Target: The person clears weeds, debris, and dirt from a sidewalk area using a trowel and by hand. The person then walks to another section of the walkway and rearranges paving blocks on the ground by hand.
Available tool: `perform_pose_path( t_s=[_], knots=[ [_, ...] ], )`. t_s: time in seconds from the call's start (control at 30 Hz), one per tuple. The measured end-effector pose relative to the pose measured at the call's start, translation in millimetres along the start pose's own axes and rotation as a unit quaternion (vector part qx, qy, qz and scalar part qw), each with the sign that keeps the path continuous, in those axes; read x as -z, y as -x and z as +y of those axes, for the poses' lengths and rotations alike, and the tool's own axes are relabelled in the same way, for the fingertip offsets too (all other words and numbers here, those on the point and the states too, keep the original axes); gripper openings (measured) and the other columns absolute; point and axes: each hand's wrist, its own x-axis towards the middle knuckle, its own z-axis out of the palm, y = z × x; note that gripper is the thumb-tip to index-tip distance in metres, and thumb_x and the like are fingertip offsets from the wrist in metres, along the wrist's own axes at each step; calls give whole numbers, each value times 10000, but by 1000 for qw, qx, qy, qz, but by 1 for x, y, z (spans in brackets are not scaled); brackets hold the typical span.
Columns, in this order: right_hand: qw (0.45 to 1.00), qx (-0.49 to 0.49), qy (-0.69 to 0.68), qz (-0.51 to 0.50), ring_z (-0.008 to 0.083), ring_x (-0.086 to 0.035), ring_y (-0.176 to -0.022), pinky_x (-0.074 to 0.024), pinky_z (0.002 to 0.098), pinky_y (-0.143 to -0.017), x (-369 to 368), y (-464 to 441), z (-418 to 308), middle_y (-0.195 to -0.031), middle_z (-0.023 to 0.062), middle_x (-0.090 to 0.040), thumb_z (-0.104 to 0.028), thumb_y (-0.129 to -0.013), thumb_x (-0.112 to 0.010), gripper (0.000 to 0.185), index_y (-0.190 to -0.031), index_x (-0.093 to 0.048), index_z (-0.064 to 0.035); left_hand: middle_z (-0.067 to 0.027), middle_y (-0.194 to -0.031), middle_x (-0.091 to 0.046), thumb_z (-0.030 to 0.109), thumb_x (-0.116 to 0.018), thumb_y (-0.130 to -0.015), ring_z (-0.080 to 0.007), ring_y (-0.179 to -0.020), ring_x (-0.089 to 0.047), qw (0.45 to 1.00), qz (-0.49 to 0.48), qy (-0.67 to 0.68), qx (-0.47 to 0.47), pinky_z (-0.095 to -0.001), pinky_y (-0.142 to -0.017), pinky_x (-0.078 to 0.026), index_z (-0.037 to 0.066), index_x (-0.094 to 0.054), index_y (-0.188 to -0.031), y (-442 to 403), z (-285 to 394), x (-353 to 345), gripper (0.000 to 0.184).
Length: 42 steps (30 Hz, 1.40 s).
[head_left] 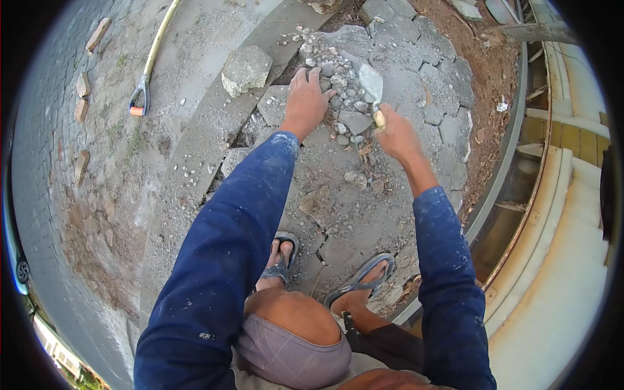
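A heap of small grey stones [339, 81] lies on the broken paving in front of me. My left hand [307, 104] rests at the heap's left edge, fingers apart, holding nothing that I can see. Closed round the pale handle of a trowel [371, 83] is my right hand [398, 133]. The trowel's light grey blade lies against the right side of the stones. Between the two hands sits a larger flat stone [355, 121].
A big rough block [247, 69] sits on the concrete kerb [188, 146] at left. Beyond it lies a long-handled tool [151, 62] near several loose bricks [81, 107]. A metal edge [513, 153] runs along the right. My sandalled feet are below.
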Motion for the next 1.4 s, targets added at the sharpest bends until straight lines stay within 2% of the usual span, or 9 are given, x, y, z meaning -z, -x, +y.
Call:
perform_pose_path(
  t_s=[0.13, 0.23, 0.33, 0.43, 0.53, 0.67, 0.8, 1.07, 1.4],
  knots=[
    [977, -64, -165, 118, 400, -656, -759, -537, 482, -694, -47, 38, 32, -873, 239, -642, -80, -811, -593, 361, -1139, -452, -26, -261, -1292, -424, 294, -732, -823, -431, -1209, -448, 1000, -17, 16, 3, -475, -1007, -396, 19, -453, -1290, 31, -11, 22, 610],
    [846, -248, -471, 11, 278, -623, -556, -510, 393, -465, -59, 53, 11, -762, 171, -593, -69, -823, -596, 360, -1124, -414, 6, -275, -1284, -417, 296, -733, -823, -446, -1197, -452, 999, -10, 39, -13, -486, -1000, -397, 6, -450, -1279, 43, -9, 32, 610],
    [832, -212, -513, 1, 185, -556, -454, -437, 331, -340, -74, 55, -33, -708, 114, -539, -72, -836, -588, 344, -1107, -392, 8, -284, -1273, -418, 303, -724, -832, -453, -1190, -451, 998, -1, 56, 3, -485, -989, -402, -3, -443, -1283, 54, 5, 36, 612],
    [888, -168, -428, -25, 252, -599, -483, -480, 376, -402, -76, 52, -55, -743, 172, -584, -86, -820, -599, 353, -1099, -407, 13, -299, -1282, -403, 330, -702, -848, -459, -1191, -442, 990, -21, 126, 64, -482, -1003, -388, 12, -431, -1314, 64, 14, 39, 626],
    [956, -79, -280, -30, 452, -648, -798, -510, 499, -723, -82, 36, -54, -887, 312, -633, -142, -785, -630, 414, -1112, -431, 15, -332, -1265, -393, 325, -694, -857, -483, -1182, -438, 989, 20, 126, 73, -494, -992, -389, 4, -423, -1319, 73, 14, 41, 624],
    [978, -60, -197, 35, 485, -619, -931, -487, 523, -805, -59, 6, -53, -960, 329, -634, -158, -791, -628, 415, -1135, -454, -3, -353, -1259, -385, 320, -689, -863, -494, -1175, -439, 982, 50, 158, 86, -508, -978, -393, -5, -420, -1319, 77, 8, 52, 621],
    [985, -50, -116, 115, 495, -616, -932, -484, 529, -821, -42, -32, -46, -975, 324, -637, -151, -824, -578, 373, -1151, -468, -9, -326, -1253, -386, 320, -675, -879, -471, -1161, -451, 986, 25, 127, 102, -493, -954, -412, 6, -419, -1319, 82, 3, 61, 598],
    [990, 49, 132, -3, 441, -638, -925, -502, 529, -788, -17, -2, -57, -956, 277, -644, -105, -885, -512, 347, -1228, -464, -96, -287, -1227, -445, 370, -677, -868, -432, -1146, -463, 996, 23, 34, 85, -496, -952, -388, 36, -439, -1313, 118, 14, 96, 605],
    [973, 187, 132, -5, 377, -678, -739, -548, 479, -602, -40, 90, -29, -859, 180, -643, -302, -941, -518, 331, -1192, -477, -90, -294, -1240, -424, 337, -659, -880, -425, -1178, -425, 984, 25, -86, 155, -503, -994, -329, 41, -451, -1302, 192, -37, 129, 556]
  ],
)
